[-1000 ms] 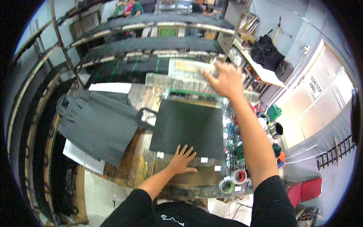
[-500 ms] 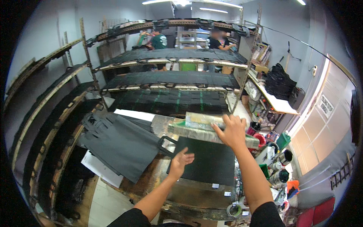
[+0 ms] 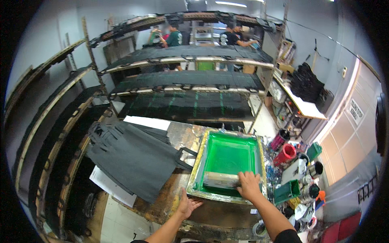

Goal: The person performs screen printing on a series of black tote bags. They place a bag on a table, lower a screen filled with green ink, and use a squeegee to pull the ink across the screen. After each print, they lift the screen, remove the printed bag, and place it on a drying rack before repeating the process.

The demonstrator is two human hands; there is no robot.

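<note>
Flanking green screen (image 3: 230, 150): bags (image 3: 135, 156); pots (image 3: 286, 154)

This is a printing workshop: a screen frame (image 3: 197, 160) with green ink (image 3: 231, 154) lies under the right hand (image 3: 249, 186), containers (image 3: 285, 154) stand to its right, and racks (image 3: 202, 60) of dark cloth (image 3: 186, 79) beyond it.

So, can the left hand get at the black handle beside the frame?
Probably yes: the left hand looks empty and near, and the black handle lies uncovered just left of the frame.
</note>
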